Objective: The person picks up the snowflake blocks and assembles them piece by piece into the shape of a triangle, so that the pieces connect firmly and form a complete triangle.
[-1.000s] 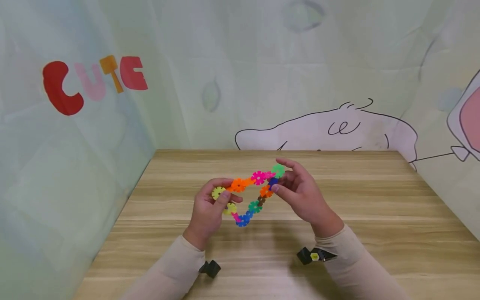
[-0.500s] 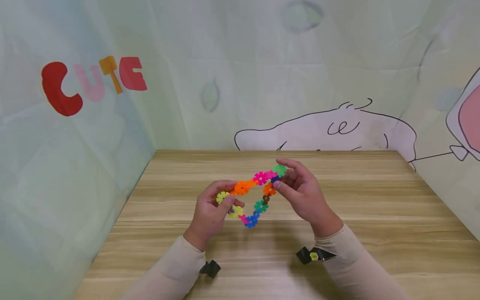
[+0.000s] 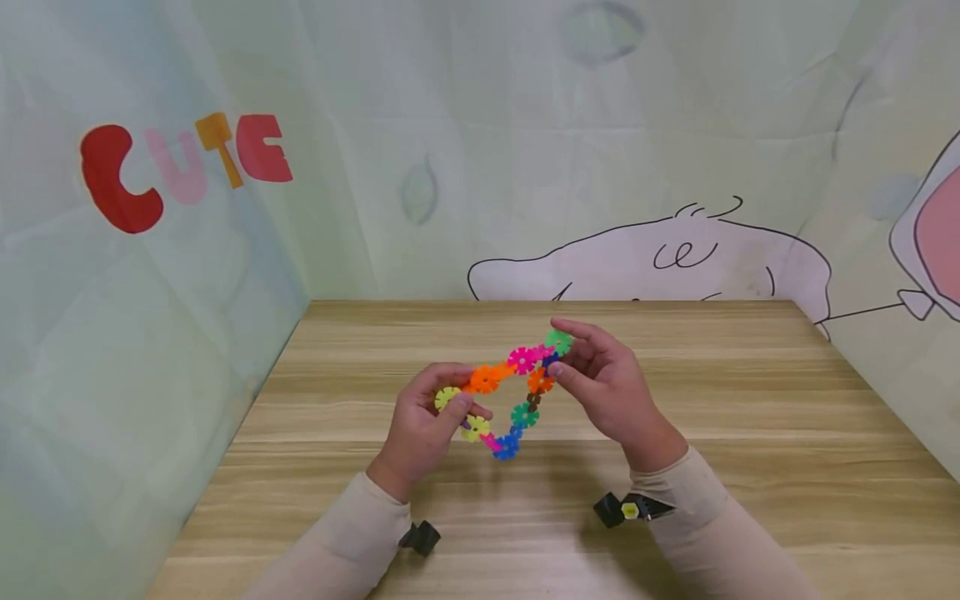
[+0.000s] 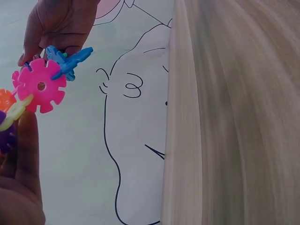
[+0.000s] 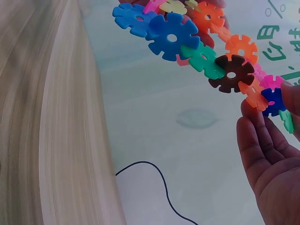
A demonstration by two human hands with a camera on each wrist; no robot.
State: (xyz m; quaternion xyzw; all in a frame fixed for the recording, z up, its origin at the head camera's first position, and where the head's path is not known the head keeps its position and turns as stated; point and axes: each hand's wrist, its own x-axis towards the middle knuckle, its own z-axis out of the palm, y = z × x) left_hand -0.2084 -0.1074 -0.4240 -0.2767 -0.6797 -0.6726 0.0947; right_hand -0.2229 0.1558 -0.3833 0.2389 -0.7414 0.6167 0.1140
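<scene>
A ring of interlocking notched plastic discs [image 3: 525, 415], in several bright colours, is held up over the table between both hands. My left hand [image 3: 416, 417] pinches its left side between thumb and fingers, by the yellow discs [image 3: 447, 398]. At the upper right corner, my right hand [image 3: 615, 387] pinches the dark blue disc [image 5: 273, 101], with the light green disc [image 3: 558, 342] beside it. The right index finger extends past that green disc. The lower side sags to a blue disc [image 3: 506, 447]. In the left wrist view a pink disc [image 4: 41, 86] faces the camera.
Beneath the hands lies a wood-grain table [image 3: 337, 342]. A pale printed backdrop [image 3: 375, 167] rises behind it and along its left side. Each sleeve carries a small black wrist camera, the left one [image 3: 422, 539] and the right one [image 3: 609, 510].
My left hand has moved slightly right and down, toward the right hand. The ring's lower part has swung to the right. The right hand has hardly moved, and both hands keep their hold.
</scene>
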